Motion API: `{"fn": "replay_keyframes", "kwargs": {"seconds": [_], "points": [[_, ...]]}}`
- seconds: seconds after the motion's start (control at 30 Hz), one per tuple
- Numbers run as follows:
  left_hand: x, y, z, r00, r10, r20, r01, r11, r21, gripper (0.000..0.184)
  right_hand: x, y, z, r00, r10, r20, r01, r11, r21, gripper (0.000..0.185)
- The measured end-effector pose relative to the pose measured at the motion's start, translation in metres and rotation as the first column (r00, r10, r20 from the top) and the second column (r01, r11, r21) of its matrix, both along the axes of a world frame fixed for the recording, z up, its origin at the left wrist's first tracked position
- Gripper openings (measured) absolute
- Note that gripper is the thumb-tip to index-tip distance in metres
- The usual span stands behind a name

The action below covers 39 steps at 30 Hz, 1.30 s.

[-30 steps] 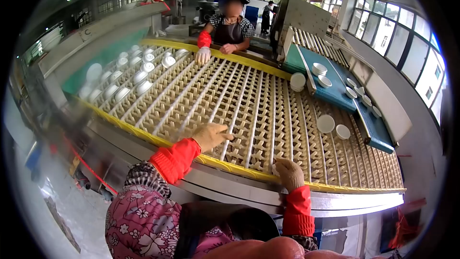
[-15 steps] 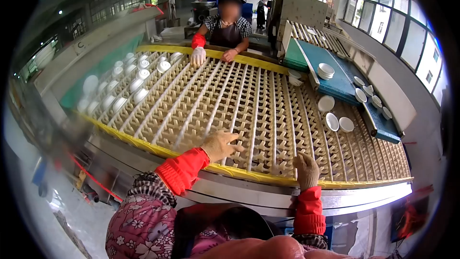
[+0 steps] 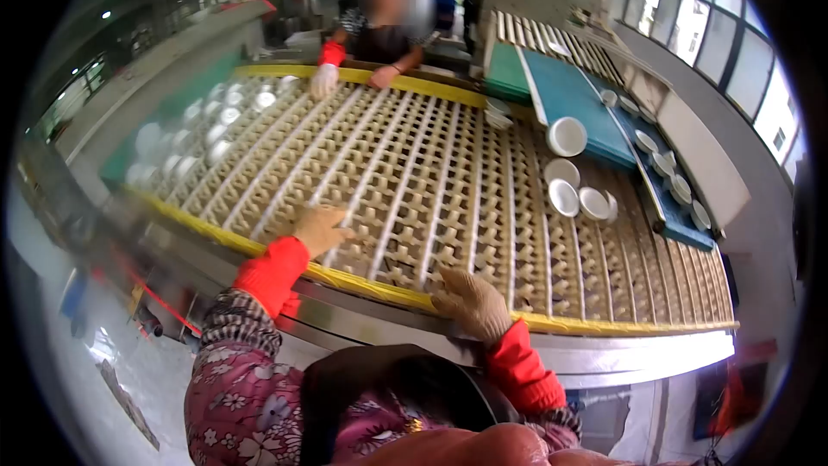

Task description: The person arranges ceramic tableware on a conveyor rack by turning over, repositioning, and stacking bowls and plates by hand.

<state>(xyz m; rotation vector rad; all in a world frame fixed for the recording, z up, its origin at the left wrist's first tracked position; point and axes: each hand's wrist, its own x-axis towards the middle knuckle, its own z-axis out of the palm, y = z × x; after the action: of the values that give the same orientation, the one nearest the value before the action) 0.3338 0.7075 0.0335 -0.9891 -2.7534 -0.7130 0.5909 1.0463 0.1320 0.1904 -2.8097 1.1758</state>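
My left hand (image 3: 321, 230), in a beige glove and red sleeve, is open over the near left part of a wide pegged rack conveyor (image 3: 414, 181). Its fingers reach out over the rack and hold nothing. My right hand (image 3: 474, 304), gloved alike, is at the near yellow edge (image 3: 379, 292) with its fingers apart and nothing in them. White bowls (image 3: 565, 198) lie on the rack farther off to the right, away from both hands. Another white bowl (image 3: 567, 136) is at the lower end of the blue-green belt (image 3: 561, 95).
Across the rack stands a co-worker, with a gloved hand (image 3: 324, 82) and a bare hand (image 3: 383, 77) at the far edge. Several white bowls (image 3: 220, 151) sit in rows at the left. More bowls (image 3: 662, 164) rest on the narrow side belt (image 3: 686, 229) at the right.
Both my hands have moved left along the near edge, and the right hand's fingers now point left. Bowls at the belt's end have come nearer the rack. The view has shifted somewhat.
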Motion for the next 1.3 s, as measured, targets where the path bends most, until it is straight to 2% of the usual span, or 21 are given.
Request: {"fn": "replay_keyframes", "kwargs": {"seconds": [0.03,0.07,0.1,0.17,0.23,0.33,0.37,0.5,0.57,0.6,0.67,0.77,0.8,0.83,0.97,1.0,1.07,1.17,1.23,1.27,1.3], "points": [[-0.001,-0.002,-0.005,0.999,-0.009,-0.031,0.011,0.997,0.07,0.054,-0.001,0.012,0.01,0.99,-0.04,0.137,0.056,0.992,-0.114,0.07],[-0.002,-0.005,-0.005,1.0,0.008,-0.023,-0.007,0.999,0.035,0.051,-0.006,0.024,0.024,0.987,-0.121,0.103,0.11,0.989,0.101,0.072],[-0.003,-0.007,-0.004,1.0,0.021,-0.014,-0.021,1.0,-0.003,0.048,-0.014,0.039,0.038,0.979,-0.194,0.067,0.165,0.936,0.311,0.074],[-0.005,-0.009,-0.007,0.998,0.064,0.0,-0.064,0.998,-0.027,0.043,-0.038,0.101,0.025,0.962,-0.204,-0.182,0.262,0.876,0.405,0.078],[0.003,0.006,-0.009,0.991,0.136,-0.012,-0.136,0.99,-0.044,0.044,-0.06,0.149,0.048,0.933,-0.339,-0.119,0.355,0.82,0.449,0.074],[0.03,0.037,0.03,0.982,0.161,-0.101,-0.162,0.987,0.0,0.057,-0.078,0.196,0.041,0.788,-0.511,-0.343,0.615,0.633,0.47,0.071],[0.027,0.035,0.028,0.972,0.235,-0.001,-0.234,0.967,-0.097,0.065,-0.094,0.197,0.033,0.787,-0.554,-0.27,0.614,0.664,0.427,0.074],[0.035,0.072,0.004,0.938,0.034,-0.345,-0.045,0.999,-0.023,0.076,-0.13,0.224,-0.005,0.854,-0.42,-0.308,0.521,0.674,0.524,0.074],[0.053,0.088,0.049,0.996,-0.053,-0.07,0.037,0.975,-0.217,0.08,-0.16,0.259,-0.059,0.901,-0.287,-0.326,0.434,0.594,0.677,0.062],[0.045,0.075,0.036,0.972,-0.092,-0.216,0.058,0.986,-0.157,0.081,-0.174,0.237,-0.063,0.885,-0.36,-0.296,0.459,0.566,0.685,0.058],[0.051,0.08,0.041,0.962,-0.103,-0.253,0.073,0.99,-0.124,0.081,-0.176,0.222,-0.053,0.838,-0.493,-0.234,0.496,0.509,0.703,0.049],[0.054,0.085,0.047,0.958,-0.107,-0.265,0.103,0.994,-0.029,0.085,-0.177,0.223,-0.064,0.893,-0.395,-0.217,0.42,0.557,0.717,0.044],[0.056,0.088,0.054,0.962,-0.123,-0.243,0.126,0.992,-0.001,0.086,-0.166,0.213,-0.068,0.863,-0.272,-0.426,0.437,0.824,0.36,0.041],[0.043,0.081,0.049,0.965,-0.144,-0.221,0.155,0.987,0.031,0.086,-0.178,0.191,-0.073,0.923,-0.198,-0.33,0.358,0.756,0.547,0.037],[0.062,0.098,0.072,0.898,-0.215,-0.384,0.264,0.961,0.08,0.094,-0.146,0.098,-0.024,0.998,-0.044,0.055,0.037,0.993,0.116,0.033],[0.064,0.103,0.074,0.872,-0.21,-0.443,0.298,0.945,0.138,0.084,-0.141,0.063,-0.008,0.997,0.074,0.009,-0.075,0.989,0.13,0.032],[0.038,0.074,0.069,0.86,-0.263,-0.437,0.338,0.936,0.101,0.094,-0.173,-0.006,-0.009,0.944,0.33,-0.03,-0.317,0.926,0.205,0.03],[0.041,0.085,0.072,0.855,-0.327,-0.403,0.38,0.923,0.058,0.086,-0.193,-0.017,0.002,0.917,0.399,0.006,-0.371,0.847,0.381,0.018],[0.032,0.086,0.047,0.868,-0.374,-0.326,0.403,0.915,0.023,0.076,-0.216,0.009,-0.002,0.93,0.306,-0.202,-0.253,0.934,0.252,0.014],[0.033,0.085,0.048,0.787,-0.378,-0.487,0.372,0.921,-0.113,0.049,-0.233,0.017,-0.002,0.927,0.148,-0.344,-0.039,0.952,0.304,0.02],[0.005,0.04,0.025,0.81,-0.406,-0.423,0.419,0.906,-0.067,0.04,-0.273,-0.01,-0.014,0.897,0.119,-0.427,0.056,0.925,0.375,0.031]]}}
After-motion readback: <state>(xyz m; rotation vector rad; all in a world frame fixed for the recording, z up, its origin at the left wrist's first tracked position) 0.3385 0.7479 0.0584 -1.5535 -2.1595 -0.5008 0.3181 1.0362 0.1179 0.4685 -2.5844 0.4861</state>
